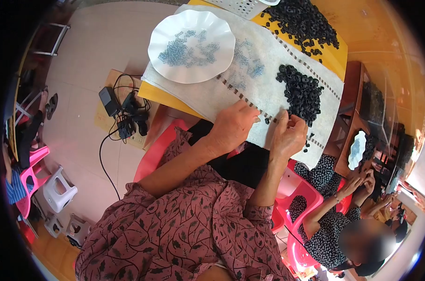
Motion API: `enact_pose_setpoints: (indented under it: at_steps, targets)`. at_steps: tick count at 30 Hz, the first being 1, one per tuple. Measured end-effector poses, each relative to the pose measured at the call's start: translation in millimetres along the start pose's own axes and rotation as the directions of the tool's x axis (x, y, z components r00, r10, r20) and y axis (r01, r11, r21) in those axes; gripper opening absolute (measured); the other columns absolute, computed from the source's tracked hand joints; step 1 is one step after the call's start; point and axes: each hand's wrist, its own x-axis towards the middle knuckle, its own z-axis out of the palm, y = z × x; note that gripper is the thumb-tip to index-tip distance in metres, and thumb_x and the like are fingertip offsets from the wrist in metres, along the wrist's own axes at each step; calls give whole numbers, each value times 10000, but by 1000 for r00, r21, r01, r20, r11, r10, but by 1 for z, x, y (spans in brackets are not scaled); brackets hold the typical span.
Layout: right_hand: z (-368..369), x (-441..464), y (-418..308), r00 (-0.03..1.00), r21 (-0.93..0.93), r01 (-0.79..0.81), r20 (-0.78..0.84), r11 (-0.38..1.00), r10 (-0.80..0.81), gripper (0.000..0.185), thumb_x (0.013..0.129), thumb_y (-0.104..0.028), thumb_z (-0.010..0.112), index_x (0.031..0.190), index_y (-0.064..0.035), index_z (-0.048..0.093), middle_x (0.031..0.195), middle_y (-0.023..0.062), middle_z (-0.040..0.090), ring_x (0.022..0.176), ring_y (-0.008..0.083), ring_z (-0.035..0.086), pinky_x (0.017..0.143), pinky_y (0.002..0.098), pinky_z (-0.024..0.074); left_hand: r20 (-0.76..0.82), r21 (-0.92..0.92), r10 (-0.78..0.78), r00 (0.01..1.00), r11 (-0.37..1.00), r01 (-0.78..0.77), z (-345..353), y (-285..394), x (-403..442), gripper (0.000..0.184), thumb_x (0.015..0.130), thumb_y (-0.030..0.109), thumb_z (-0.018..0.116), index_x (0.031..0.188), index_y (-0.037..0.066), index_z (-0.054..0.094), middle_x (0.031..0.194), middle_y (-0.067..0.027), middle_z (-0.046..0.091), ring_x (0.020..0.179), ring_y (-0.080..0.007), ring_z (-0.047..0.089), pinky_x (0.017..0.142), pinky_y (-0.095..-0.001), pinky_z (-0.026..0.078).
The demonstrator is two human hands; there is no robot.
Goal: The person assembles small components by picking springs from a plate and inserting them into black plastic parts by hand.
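My left hand [236, 122] is held over the near edge of a pale cloth [264, 133], fingers curled and thumb and forefinger tips together. Close by on its right, my right hand [289, 135] pinches at the near side of a heap of small black parts [302, 92]. Whatever either hand holds is too small to make out. A few loose black pieces [307, 148] lie beside the right hand. Left of the heap, small clear bluish pieces [244, 63] are scattered on the cloth. More of them lie in a white plate with a wavy rim [217, 23].
A larger black heap [301, 21] and a white perforated basket [243, 7] are at the far side of the yellow table [175, 99]. Cables and a black adapter [109, 101] lie at the left. A co-worker [332, 215] sits at the right, near pink chairs [296, 192].
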Motion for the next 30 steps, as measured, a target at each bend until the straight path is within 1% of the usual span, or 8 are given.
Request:
enact_pose_setpoints:
  at_steps: [9, 12, 15, 18, 20, 23, 27, 30]
  targets:
    - [8, 0, 5, 1000, -94, 23, 17, 995, -22, 236, 810, -240, 703, 855, -11, 667, 747, 135, 616, 661, 288, 612, 608, 401, 485, 37, 267, 3, 999, 963, -13, 0, 5, -3, 143, 800, 44, 657, 938, 29, 620, 871, -107, 580, 753, -296, 608, 619, -382, 492]
    - [4, -4, -2, 996, 33, 85, 25, 996, -86, 145, 857, -143, 648, 876, 1, 641, 793, 132, 601, 654, 280, 608, 591, 378, 492, -47, 165, 32, 998, 986, -24, -1, 4, 1, 123, 809, 22, 630, 932, 26, 627, 839, -110, 571, 749, -304, 599, 624, -369, 499]
    - [2, -13, -16, 996, 390, 52, 44, 920, -75, 95, 864, -71, 644, 878, 23, 635, 767, 117, 596, 620, 210, 575, 578, 322, 469, -80, 40, 45, 996, 998, -42, -4, -1, 3, 135, 834, 24, 613, 966, 19, 638, 802, -104, 575, 712, -256, 618, 604, -321, 504]
    - [-5, -18, -33, 993, 480, -14, 109, 877, -44, 95, 874, -76, 644, 883, 19, 639, 752, 97, 579, 606, 169, 552, 567, 296, 458, -23, -179, -166, 986, 971, 159, -6, -2, 3, 167, 880, 50, 601, 1037, 15, 649, 807, -71, 623, 702, -160, 638, 593, -258, 505]
    - [-9, -22, -44, 988, 534, -47, 148, 844, -39, 73, 865, -56, 649, 887, 13, 640, 754, 101, 580, 611, 174, 559, 560, 296, 459, 135, -534, -381, 914, 750, 392, -10, 2, 4, 208, 917, 81, 591, 1101, -4, 640, 866, -47, 660, 733, -91, 632, 613, -220, 514]
    - [-7, -23, -53, 977, 565, 83, 116, 821, -179, 79, 836, -13, 664, 912, -2, 642, 764, 104, 582, 623, 195, 574, 564, 302, 473, 186, -635, -397, 899, 650, 418, -13, -1, 8, 216, 935, 79, 569, 1113, -26, 633, 903, -47, 663, 770, -89, 628, 655, -219, 531]
    - [-9, -16, -62, 944, 604, 151, 148, 783, -296, 106, 821, 20, 660, 921, -16, 649, 805, 112, 590, 662, 201, 584, 566, 293, 473, 104, -629, -351, 930, 701, 335, -13, -11, 8, 212, 937, 83, 564, 1101, -32, 635, 903, -54, 660, 774, -95, 631, 672, -225, 541]
    - [-9, -7, -60, 925, 679, 64, 234, 731, -298, 111, 818, 34, 648, 920, -7, 654, 804, 105, 581, 674, 185, 580, 571, 279, 458, 122, -736, -431, 894, 566, 373, -16, -9, 11, 204, 940, 83, 557, 1093, -27, 635, 914, -52, 657, 785, -94, 633, 678, -232, 551]
